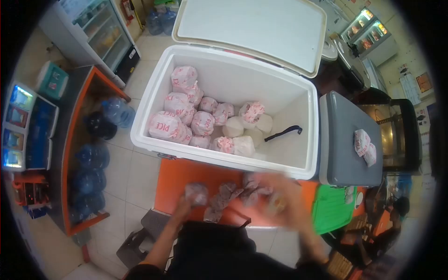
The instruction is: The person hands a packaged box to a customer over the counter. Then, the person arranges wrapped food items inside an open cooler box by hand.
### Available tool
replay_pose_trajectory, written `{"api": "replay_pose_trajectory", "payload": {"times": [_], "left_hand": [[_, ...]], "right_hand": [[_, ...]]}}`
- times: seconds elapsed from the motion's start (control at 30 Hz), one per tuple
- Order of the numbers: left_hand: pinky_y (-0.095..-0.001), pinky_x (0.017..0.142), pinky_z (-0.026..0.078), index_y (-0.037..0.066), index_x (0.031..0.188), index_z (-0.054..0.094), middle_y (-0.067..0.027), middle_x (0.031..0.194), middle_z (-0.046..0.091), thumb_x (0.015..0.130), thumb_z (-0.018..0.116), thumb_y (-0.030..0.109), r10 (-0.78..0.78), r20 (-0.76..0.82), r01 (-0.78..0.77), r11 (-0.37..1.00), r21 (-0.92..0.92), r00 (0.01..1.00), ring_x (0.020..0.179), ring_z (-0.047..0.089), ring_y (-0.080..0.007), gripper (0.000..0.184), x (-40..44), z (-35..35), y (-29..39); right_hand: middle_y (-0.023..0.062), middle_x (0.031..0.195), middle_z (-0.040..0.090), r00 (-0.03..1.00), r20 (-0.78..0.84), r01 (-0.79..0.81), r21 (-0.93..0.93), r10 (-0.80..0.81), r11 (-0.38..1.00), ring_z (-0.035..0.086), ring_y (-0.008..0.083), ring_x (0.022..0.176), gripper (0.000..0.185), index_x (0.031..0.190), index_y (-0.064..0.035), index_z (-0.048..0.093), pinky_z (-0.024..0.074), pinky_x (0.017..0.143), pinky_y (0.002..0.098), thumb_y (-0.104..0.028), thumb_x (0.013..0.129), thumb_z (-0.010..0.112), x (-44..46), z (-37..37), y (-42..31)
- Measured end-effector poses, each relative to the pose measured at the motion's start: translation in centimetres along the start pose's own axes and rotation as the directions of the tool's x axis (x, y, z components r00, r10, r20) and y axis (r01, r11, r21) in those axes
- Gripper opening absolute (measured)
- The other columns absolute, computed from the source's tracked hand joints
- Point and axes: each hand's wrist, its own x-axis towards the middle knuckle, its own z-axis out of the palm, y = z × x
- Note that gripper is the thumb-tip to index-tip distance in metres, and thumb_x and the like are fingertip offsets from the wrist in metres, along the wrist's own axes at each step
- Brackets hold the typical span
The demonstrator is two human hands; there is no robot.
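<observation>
Below the cooler, my left hand (185, 204) is closed on a paper-wrapped bundle (196, 193) over the orange table (177, 173). My right hand (285, 186), smeared by motion, is over the table's right part, beside more wrapped bundles (252, 195); its fingers and anything in them cannot be made out. Crumpled wrapped pieces (225, 196) lie between my hands. The open white cooler (224, 161) holds several round bundles in white paper with red print, some marked RICE (163, 126), mostly at its left and middle. A black strap (283, 133) lies inside at the right.
The cooler's lid (252, 28) is raised at the far side. Two wrapped bundles (365, 148) sit on a grey box (343, 158) at the right, above a green lid (332, 210). A person (389, 233) is at the lower right. Water bottles (91, 179) fill a left shelf.
</observation>
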Motion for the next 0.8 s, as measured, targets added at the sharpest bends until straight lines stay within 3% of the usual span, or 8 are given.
{"api": "replay_pose_trajectory", "payload": {"times": [0.1,0.17,0.33,0.57,0.63,0.67,0.73,0.8], "left_hand": [[-0.0338,0.083,0.053,-0.002,0.119,0.051,-0.0115,0.108,0.06,0.091,0.058,0.022,-0.104,-0.17,0.078,0.985,-0.156,0.98,0.097,0.062,-0.0223,0.038,4.9,-6.9,-2.9],[-0.0349,0.081,0.054,-0.003,0.115,0.053,-0.0098,0.101,0.062,0.091,0.057,0.021,-0.077,-0.212,0.085,0.996,0.025,0.974,0.094,0.063,-0.0214,0.034,6.2,-8.6,-2.8],[-0.0322,0.087,0.049,-0.004,0.12,0.05,-0.0127,0.113,0.059,0.09,0.056,0.025,-0.03,-0.163,0.083,0.941,0.328,0.986,0.099,0.06,-0.0179,0.042,7.4,-10.6,-1.4],[-0.0332,0.094,0.045,-0.004,0.127,0.047,-0.0134,0.122,0.055,0.087,0.061,0.023,-0.165,-0.276,0.258,0.902,0.345,0.947,0.108,0.055,-0.0191,0.05,6.8,-13.2,-0.9],[-0.0335,0.095,0.044,-0.004,0.128,0.046,-0.0133,0.124,0.054,0.086,0.063,0.023,-0.189,-0.283,0.282,0.899,0.334,0.94,0.11,0.054,-0.0194,0.053,6.6,-13.2,-0.6],[-0.0337,0.096,0.043,-0.004,0.128,0.045,-0.0133,0.124,0.053,0.085,0.064,0.022,-0.2,-0.285,0.293,0.896,0.333,0.937,0.111,0.053,-0.0195,0.054,6.6,-13.2,-0.4],[-0.034,0.097,0.042,-0.004,0.129,0.045,-0.0132,0.126,0.052,0.084,0.066,0.022,-0.231,-0.292,0.324,0.885,0.333,0.928,0.113,0.052,-0.0198,0.056,6.2,-13.2,0.2],[-0.0343,0.099,0.041,-0.004,0.13,0.044,-0.0131,0.128,0.051,0.083,0.067,0.021,-0.262,-0.298,0.358,0.872,0.335,0.918,0.115,0.051,-0.0201,0.058,5.1,-13.1,1.2]], "right_hand": [[0.0098,0.122,0.055,0.971,0.221,-0.003,-0.371,0.092,0.928,0.054,0.0318,0.11,0.062,0.127,-0.0197,0.053,0.0462,0.094,0.0391,-0.002,0.07,0.069,11.6,-1.9,5.4],[0.0081,0.125,0.051,0.92,0.383,0.155,-0.562,0.089,0.813,0.051,0.0311,0.114,0.065,0.128,-0.0201,0.052,0.0457,0.096,0.0389,-0.001,0.069,0.069,17.2,0.0,12.6],[0.0071,0.128,0.05,0.776,0.626,0.448,-0.456,-0.08,0.769,0.045,0.0293,0.12,0.068,0.13,-0.0193,0.05,0.0431,0.099,0.0397,-0.003,0.067,0.071,22.5,6.2,23.4],[0.0091,0.126,0.051,0.755,0.653,0.369,-0.493,0.055,0.788,0.049,0.0314,0.114,0.055,0.119,-0.0092,0.053,0.0423,0.098,0.038,-0.011,0.069,0.075,25.5,5.4,24.1],[0.0127,0.116,0.053,0.836,0.492,-0.001,-0.443,0.244,0.896,0.058,0.0292,0.099,0.053,0.118,-0.0063,0.052,0.0476,0.09,0.0371,-0.022,0.075,0.077,26.2,5.1,23.6],[0.0127,0.116,0.053,0.83,0.497,-0.009,-0.443,0.254,0.896,0.058,0.0292,0.099,0.053,0.118,-0.0063,0.052,0.0476,0.09,0.0371,-0.022,0.075,0.077,26.0,6.0,23.3],[0.0195,0.101,0.059,0.697,0.175,-0.717,0.193,0.696,0.67,0.062,0.0256,0.091,0.065,0.12,0.0012,0.047,0.0517,0.081,0.0379,-0.042,0.079,0.074,25.0,9.6,22.2],[0.0201,0.099,0.059,0.671,0.039,-0.714,0.3,0.74,0.632,0.063,0.0242,0.089,0.066,0.12,0.0019,0.046,0.0524,0.076,0.0376,-0.045,0.08,0.071,24.0,12.8,23.6]]}}
